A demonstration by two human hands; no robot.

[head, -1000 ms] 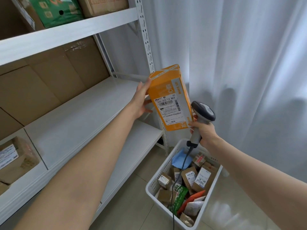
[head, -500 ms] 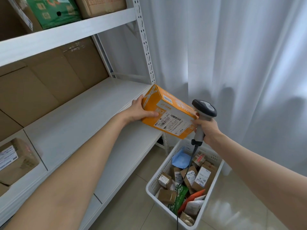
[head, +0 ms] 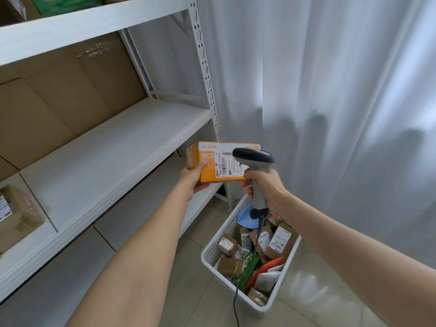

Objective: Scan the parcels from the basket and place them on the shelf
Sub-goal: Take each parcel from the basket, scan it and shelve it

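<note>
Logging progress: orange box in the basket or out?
Out. Left hand holds the orange box up, clear of the basket; right hand holds the scanner.

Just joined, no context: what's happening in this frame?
A person is scanning parcels. The left hand grips an orange box held in the air beside the white shelf, its label facing the camera. The right hand grips a corded barcode scanner, its head in front of that label. The box is not yet on the shelf. Below, a white basket on the floor holds more small parcels, and a brown parcel sits on the shelf at far left.
</note>
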